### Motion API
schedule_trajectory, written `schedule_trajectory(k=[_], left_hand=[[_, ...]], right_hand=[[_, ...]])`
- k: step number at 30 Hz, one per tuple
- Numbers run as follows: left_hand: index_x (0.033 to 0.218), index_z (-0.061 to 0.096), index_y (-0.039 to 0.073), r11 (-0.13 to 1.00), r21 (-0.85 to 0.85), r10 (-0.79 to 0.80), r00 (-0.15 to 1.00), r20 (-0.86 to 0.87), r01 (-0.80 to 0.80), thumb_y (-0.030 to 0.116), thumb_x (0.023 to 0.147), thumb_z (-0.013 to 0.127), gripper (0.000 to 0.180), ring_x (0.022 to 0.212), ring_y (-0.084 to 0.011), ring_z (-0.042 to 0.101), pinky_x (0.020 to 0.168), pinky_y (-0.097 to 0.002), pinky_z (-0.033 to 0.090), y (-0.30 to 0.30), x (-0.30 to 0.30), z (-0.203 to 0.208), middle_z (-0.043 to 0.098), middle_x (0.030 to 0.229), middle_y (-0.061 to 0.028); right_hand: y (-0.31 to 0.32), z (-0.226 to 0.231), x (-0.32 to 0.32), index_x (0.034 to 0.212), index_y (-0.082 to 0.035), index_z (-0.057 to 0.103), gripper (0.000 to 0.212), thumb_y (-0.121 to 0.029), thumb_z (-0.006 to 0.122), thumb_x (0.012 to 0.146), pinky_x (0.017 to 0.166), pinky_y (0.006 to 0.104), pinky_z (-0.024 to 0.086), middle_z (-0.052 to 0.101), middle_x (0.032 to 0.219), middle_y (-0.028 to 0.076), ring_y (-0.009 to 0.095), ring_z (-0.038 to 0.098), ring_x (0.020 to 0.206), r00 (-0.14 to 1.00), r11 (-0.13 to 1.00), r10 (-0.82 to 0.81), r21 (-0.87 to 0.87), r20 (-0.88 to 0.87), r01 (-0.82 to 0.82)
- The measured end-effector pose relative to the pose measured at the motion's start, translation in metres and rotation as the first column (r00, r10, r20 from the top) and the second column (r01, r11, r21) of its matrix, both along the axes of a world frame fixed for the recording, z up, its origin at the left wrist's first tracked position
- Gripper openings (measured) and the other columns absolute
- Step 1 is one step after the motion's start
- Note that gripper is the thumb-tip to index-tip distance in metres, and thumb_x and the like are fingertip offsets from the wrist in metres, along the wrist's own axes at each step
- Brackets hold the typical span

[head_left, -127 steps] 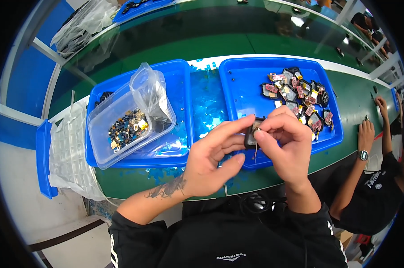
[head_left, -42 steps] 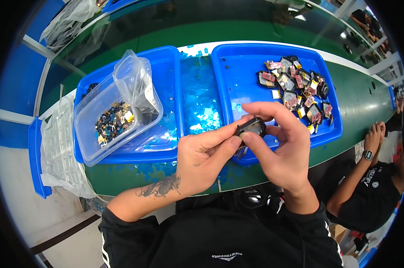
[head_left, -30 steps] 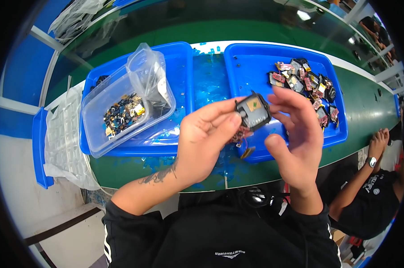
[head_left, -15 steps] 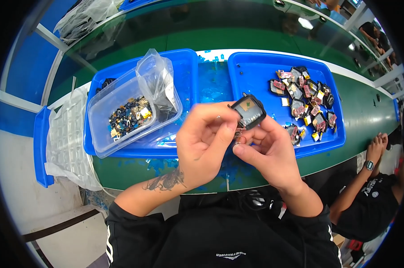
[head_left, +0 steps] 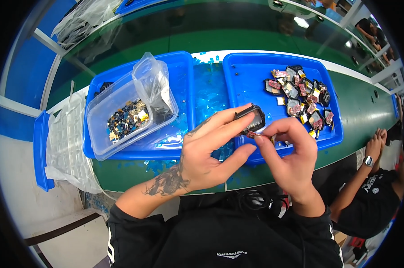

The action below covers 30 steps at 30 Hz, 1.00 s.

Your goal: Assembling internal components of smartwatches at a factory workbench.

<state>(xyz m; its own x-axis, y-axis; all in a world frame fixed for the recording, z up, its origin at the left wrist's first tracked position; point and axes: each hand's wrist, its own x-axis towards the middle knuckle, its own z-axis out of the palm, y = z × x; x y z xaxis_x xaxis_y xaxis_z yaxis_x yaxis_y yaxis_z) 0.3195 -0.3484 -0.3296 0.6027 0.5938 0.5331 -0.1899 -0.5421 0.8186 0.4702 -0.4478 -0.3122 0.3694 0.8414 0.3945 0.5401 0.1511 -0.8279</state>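
Note:
My left hand (head_left: 211,152) grips a small black plastic casing (head_left: 257,117), its fingers lying along the far edge and the thumb stretched below. The casing is tilted, with a greyish inside showing. At its near edge, my right hand (head_left: 293,156) pinches a small reddish circuit board (head_left: 252,134) between thumb and forefinger. Whether the board is still joined to the casing is too small to tell. Beyond my right hand, a blue tray (head_left: 237,82) holds several similar black casings with red boards (head_left: 296,91) and yellow-and-silver parts.
Another blue tray (head_left: 189,89) on the left carries a clear plastic box (head_left: 97,129) of small mixed parts (head_left: 126,118) and a clear bag (head_left: 150,73). Blue film scraps (head_left: 208,94) litter the green table (head_left: 358,100). A co-worker's hands (head_left: 377,139) rest at the right.
My left hand has turned, its fingers now stretched along the casing, which tilts more steeply. My right hand has drawn slightly to the right and pinches the board at the casing's near edge.

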Motion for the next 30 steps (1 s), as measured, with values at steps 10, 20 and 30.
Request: schedule_trajectory(k=[10,20,30], left_hand=[[0.119,0.064,0.0,0.987,0.158,0.01,0.991,-0.131,0.011,-0.006,0.075,0.073,0.045,0.105,-0.0277,0.065,0.084,-0.032,0.056,0.005,-0.002,-0.002,0.062,0.121,-0.0183],[0.117,0.065,0.0,0.998,0.066,0.015,0.996,-0.087,-0.009,-0.006,0.076,0.07,0.042,0.098,-0.0265,0.067,0.079,-0.0309,0.056,0.005,-0.002,-0.005,0.064,0.117,-0.0172],[0.111,0.068,0.0,0.995,0.097,-0.01,0.99,-0.138,0.023,-0.002,0.076,0.074,0.035,0.092,-0.0238,0.069,0.076,-0.0294,0.056,0.004,-0.002,0.002,0.066,0.112,-0.016]], right_hand=[[-0.005,0.017,0.007,0.105,-0.002,0.067,0.055,-0.023,0.089,0.059,0.064,0.0304,0.052,0.065,0.093,0.013,0.023,0.063,0.076,0.929,0.947,0.18,0.2,0.324,-0.253],[-0.017,-0.01,0.017,0.102,0.0,0.067,0.035,0.005,0.074,0.068,0.07,0.03,0.052,0.064,0.095,0.012,0.022,0.064,0.081,0.986,0.964,0.154,0.207,0.07,-0.166],[-0.019,-0.002,0.01,0.093,0.007,0.062,0.007,0.003,0.064,0.087,0.071,0.0239,0.049,0.064,0.091,0.01,0.011,0.06,0.08,0.862,0.981,0.18,0.029,-0.474,-0.189]])
